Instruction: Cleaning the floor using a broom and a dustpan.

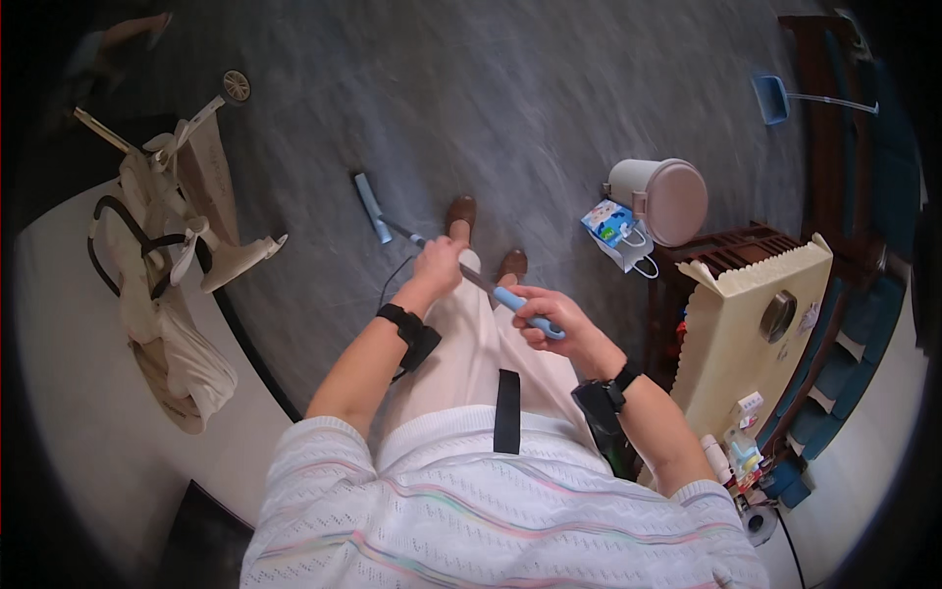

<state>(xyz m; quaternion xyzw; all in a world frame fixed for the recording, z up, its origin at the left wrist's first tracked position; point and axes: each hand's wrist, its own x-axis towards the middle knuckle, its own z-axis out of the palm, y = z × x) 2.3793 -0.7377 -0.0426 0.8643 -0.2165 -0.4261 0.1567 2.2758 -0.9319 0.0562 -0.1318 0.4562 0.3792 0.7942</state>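
Both of my hands are on a long-handled sweeping tool, most likely a broom, held slantwise in front of my legs. Its narrow light-blue head point(373, 208) is down at the grey floor, ahead and to the left of my feet. My left hand point(439, 266) is wrapped around the dark middle of the handle point(478, 278). Higher up, the fingers of my right hand point(557, 316) curl around the light-blue end grip point(509, 297). The underside of the head is hidden.
A folded cream stroller point(213, 173) stands on the left by the wall. To the right are a lidded bin point(639, 179), paper bags point(609, 222) and a cloth-covered table point(728, 324). A blue dustpan point(772, 99) lies farther off. Another person's leg point(132, 31) shows at upper left.
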